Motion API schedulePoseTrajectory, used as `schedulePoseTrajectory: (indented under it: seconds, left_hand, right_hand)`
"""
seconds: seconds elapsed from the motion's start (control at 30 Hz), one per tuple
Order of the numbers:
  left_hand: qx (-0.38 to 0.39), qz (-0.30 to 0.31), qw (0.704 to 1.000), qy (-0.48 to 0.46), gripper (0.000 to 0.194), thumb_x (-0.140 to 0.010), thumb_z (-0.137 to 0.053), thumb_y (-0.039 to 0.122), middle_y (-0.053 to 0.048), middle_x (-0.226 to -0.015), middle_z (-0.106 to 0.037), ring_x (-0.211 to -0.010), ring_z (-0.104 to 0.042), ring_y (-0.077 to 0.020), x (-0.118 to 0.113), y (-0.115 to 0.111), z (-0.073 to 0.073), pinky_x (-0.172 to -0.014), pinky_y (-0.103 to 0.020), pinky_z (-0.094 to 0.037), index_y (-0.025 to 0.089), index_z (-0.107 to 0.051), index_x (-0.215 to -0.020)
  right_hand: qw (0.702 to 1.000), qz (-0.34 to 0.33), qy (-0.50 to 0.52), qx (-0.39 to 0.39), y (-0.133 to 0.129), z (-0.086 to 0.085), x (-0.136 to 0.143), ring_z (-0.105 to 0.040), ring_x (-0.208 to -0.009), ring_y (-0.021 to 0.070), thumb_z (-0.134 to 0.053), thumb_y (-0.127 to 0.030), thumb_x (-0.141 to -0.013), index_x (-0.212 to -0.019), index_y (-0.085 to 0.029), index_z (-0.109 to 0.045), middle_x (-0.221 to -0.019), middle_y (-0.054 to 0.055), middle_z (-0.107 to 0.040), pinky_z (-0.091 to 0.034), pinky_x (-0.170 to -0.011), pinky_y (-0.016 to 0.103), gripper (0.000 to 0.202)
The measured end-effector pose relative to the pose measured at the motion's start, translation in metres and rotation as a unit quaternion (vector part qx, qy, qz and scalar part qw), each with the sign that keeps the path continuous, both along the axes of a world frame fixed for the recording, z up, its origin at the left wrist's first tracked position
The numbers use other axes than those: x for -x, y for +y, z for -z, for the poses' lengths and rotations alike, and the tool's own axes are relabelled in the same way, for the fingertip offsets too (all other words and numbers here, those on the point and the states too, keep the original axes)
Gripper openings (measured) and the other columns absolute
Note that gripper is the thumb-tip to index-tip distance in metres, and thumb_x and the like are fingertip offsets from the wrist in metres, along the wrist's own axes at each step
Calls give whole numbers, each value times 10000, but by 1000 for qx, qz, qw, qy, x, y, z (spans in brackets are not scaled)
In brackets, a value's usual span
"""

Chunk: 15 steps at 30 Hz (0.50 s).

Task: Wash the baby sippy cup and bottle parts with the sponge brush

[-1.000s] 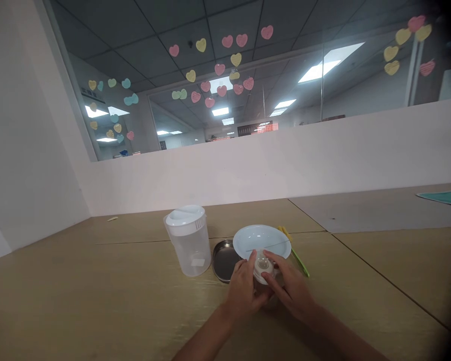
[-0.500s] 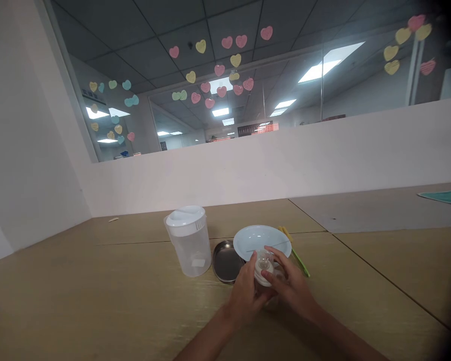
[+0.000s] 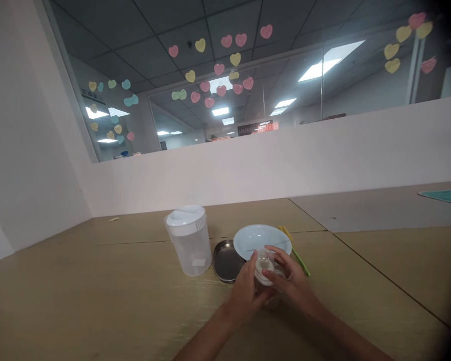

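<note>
Between both hands is a baby bottle (image 3: 263, 273) with a clear domed cap over a white collar; its lower body is mostly hidden by my fingers. My left hand (image 3: 244, 288) wraps the bottle from the left, thumb along the collar's side. From the right, my right hand (image 3: 291, 281) closes on the cap and collar, with its thumb across the front. Just behind the bottle lies a pale blue-white bowl (image 3: 255, 234), its near rim partly covered by the bottle and fingers. A round dark metal dish (image 3: 227, 260) sits left of the bowl, close to my left hand.
A translucent plastic pitcher (image 3: 192, 248) with a white lid stands left of the dish. Right of the bowl lies a thin green and yellow utensil (image 3: 300, 259). A teal cloth (image 3: 445, 196) is at the far right of the wooden table (image 3: 97, 296), near the wall.
</note>
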State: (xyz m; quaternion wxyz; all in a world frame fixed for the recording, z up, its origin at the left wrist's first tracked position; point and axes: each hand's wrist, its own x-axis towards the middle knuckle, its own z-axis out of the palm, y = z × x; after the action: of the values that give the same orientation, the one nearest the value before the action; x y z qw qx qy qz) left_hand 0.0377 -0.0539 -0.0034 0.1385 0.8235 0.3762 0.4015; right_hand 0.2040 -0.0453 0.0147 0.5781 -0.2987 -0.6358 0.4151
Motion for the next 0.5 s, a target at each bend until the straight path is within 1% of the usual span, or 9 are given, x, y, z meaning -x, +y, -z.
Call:
schedulePoseTrajectory:
  seconds: [0.1,0.2,0.3,0.37,0.43,0.5]
  left_hand:
    - [5,-1,1000,9,833,-812,-593,423,-172,-1448,-304,-1325,-315,-299,0,0,-1,-1068,-506,-298,174,-103,-1438]
    - [6,3,1000,13,851,-808,-593,437,-175,-1441,-317,-1316,-329,-303,0,0,-1,-1053,-504,-320,176,-88,-1442]
    - [3,6,1000,15,872,-802,-597,446,-177,-1437,-325,-1310,-338,-305,-1,0,0,-1050,-508,-320,178,-71,-1445]
    - [2,7,1000,17,878,-801,-596,449,-173,-1442,-318,-1315,-332,-305,-1,1,0,-1058,-507,-310,180,-65,-1446]
    - [9,4,1000,13,905,-792,-607,451,-172,-1441,-319,-1308,-343,-304,-1,1,-1,-1055,-495,-319,174,-47,-1447]
    - [18,0,1000,7,955,-771,-630,453,-180,-1428,-340,-1284,-380,-305,0,2,-1,-1035,-481,-350,161,-21,-1447]
  right_hand:
    - [1000,-4,10,29,-1,-2,0,-580,-1072,253,-689,-407,-713,-1189,-241,-520,-1149,101,-625,-506,-865,386,532]
    - [997,-27,32,63,-4,-9,-1,-580,-1068,260,-714,-400,-692,-1164,-224,-548,-1142,105,-632,-499,-870,378,530]
    - [996,-49,46,61,-5,-15,-2,-564,-1096,268,-720,-394,-689,-1122,-206,-583,-1156,108,-629,-482,-903,379,491]
    - [997,-49,36,54,-4,-15,-3,-565,-1094,271,-708,-403,-698,-1121,-198,-587,-1157,112,-628,-487,-899,385,486]
    - [999,-7,-3,35,-4,-11,-3,-570,-1085,270,-688,-423,-709,-1139,-203,-581,-1154,107,-628,-490,-898,398,494]
    - [995,72,-70,-7,-3,-4,-3,-573,-1078,268,-667,-441,-718,-1165,-221,-570,-1157,90,-626,-483,-907,416,507]
